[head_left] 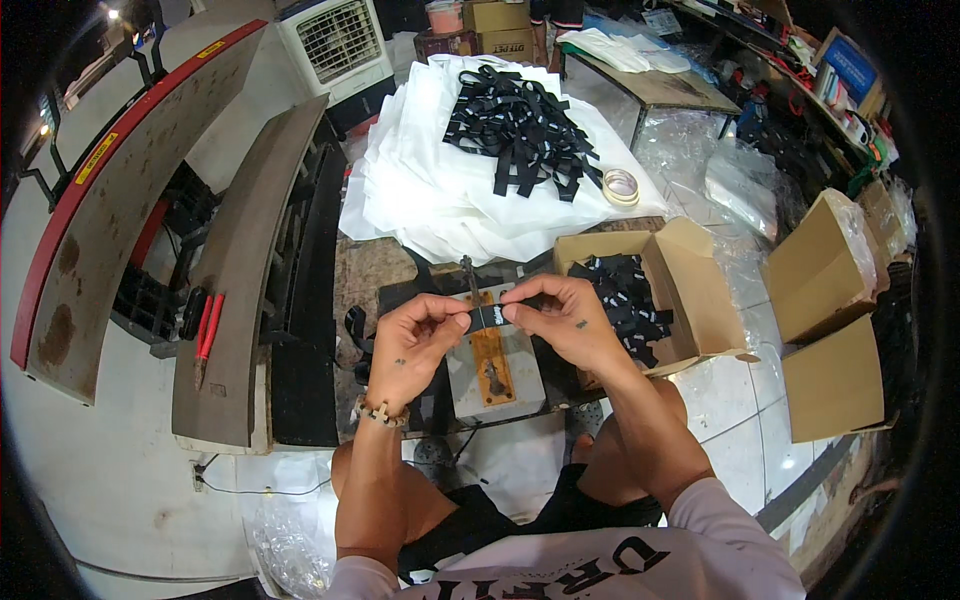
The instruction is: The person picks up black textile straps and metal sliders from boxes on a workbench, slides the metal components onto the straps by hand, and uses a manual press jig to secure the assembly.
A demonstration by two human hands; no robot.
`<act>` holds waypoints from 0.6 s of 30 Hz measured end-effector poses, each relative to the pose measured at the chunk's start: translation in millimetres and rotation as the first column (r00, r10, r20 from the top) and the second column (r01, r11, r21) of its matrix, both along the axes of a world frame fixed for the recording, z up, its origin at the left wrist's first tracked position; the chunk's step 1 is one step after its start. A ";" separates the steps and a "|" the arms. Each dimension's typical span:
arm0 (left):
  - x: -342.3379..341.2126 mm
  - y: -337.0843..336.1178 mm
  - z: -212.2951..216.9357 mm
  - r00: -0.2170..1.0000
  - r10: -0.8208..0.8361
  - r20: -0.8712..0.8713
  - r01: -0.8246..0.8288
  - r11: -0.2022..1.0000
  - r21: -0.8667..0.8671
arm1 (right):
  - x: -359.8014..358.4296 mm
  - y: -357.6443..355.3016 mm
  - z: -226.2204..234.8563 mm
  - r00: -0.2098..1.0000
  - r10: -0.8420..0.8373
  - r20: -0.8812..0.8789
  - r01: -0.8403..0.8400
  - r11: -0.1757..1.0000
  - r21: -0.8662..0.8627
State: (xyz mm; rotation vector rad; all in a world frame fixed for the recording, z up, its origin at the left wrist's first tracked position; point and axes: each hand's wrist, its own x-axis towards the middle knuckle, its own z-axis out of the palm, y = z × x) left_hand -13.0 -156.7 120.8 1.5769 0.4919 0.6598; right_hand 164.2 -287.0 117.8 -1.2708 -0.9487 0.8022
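Note:
A short black strap (487,318) with a small white print is stretched level between my two hands. One end is pinched between the thumb and fingers of my left hand (408,345), which has a beaded bracelet at its wrist. My right hand (568,318) pinches the other end the same way. Just below the strap, a pale block (528,380) lies on the work table, with an orange-brown plate (492,368) and a dark metal bar on top. Right of it, a cardboard box (690,290) holds many short black strap pieces (618,300). Black strap loops (357,335) lie left of my left hand.
Beyond the table, stacked white sheets (395,180) carry a heap of black straps (515,125) and a tape roll (621,188). At left stands a long machine with a red-edged panel (150,180) and red-handled pliers (210,328). More cardboard boxes (835,375) stand at right.

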 end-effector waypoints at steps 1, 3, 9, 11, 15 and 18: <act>-0.1 -0.2 0.2 1.000 -0.002 0.005 0.002 1.000 -0.006 | -0.2 0.2 0.1 1.000 0.004 -0.003 -0.004 1.000 0.005; -0.1 -0.4 0.0 1.000 -0.005 0.011 0.005 1.000 -0.013 | -0.7 0.2 0.6 1.000 0.009 -0.006 -0.009 1.000 0.010; 1.5 -0.6 -1.8 1.000 -0.009 0.006 0.009 1.000 -0.018 | 2.2 -0.6 -2.0 0.999 -0.006 0.039 0.007 1.000 -0.030; 1.9 1.2 -4.4 1.000 -0.008 -0.010 0.008 1.000 -0.006 | 3.5 -1.5 -1.3 0.999 -0.002 0.040 0.003 1.000 -0.019; -7.6 10.2 -7.6 1.000 0.006 -0.006 -0.006 1.000 -0.010 | 9.3 -0.9 -7.6 0.999 0.014 0.051 -0.012 0.999 -0.030; -30.8 34.2 -13.3 0.988 -0.002 -0.154 0.017 0.996 0.093 | 26.9 -6.6 -4.8 0.925 -0.050 0.377 0.075 0.996 -0.052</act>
